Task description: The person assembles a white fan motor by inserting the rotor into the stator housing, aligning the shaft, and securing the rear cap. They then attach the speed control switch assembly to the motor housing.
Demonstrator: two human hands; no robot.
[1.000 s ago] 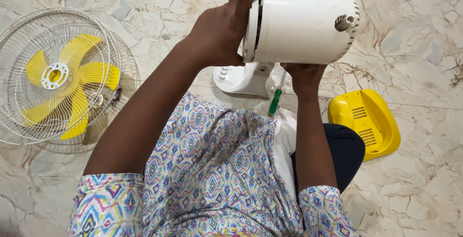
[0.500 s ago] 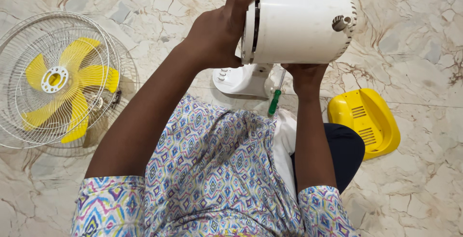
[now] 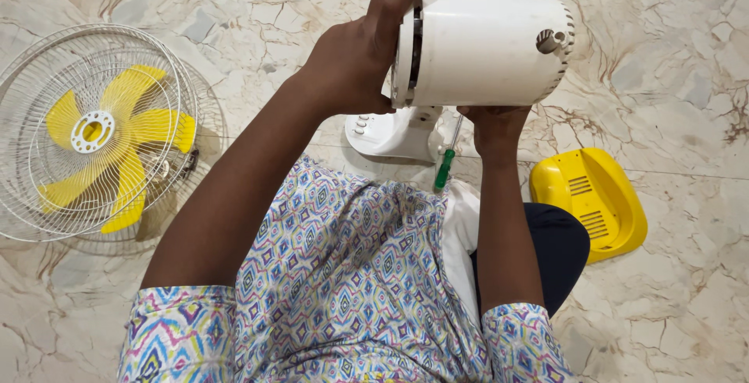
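Resting high over the person's lap, the white fan motor housing [image 3: 480,47] lay on its side, a drum with slotted vents around its right end and a small knob near that end's upper edge. The left hand [image 3: 355,59] was clasped against the housing's left face, fingers reaching up over the dark seam there and the thumb tucked low. The right hand [image 3: 493,123] cupped the drum from beneath, and a green-handled screwdriver [image 3: 446,166] slanted down beside that hand; whether the fingers were closed on the tool or merely beside it could not be told. Just behind and below the housing stood the white fan base [image 3: 390,132], with a row of buttons on its left part. A patterned shirt [image 3: 335,274] covered the lap, with dark cloth at the right knee. On the marble floor [image 3: 663,79], a yellow plastic cover [image 3: 589,200] with vent slots lay near the right knee, and a wire fan guard [image 3: 101,129] with yellow blades [image 3: 109,145] inside it lay well apart to the left.

As a judgement, the drum looked held mostly by palm pressure and one supporting hand, so a slackened grip could let it roll off and strike the hard floor or the base. The screwdriver, if loosely held, might slip and drop onto the lap.
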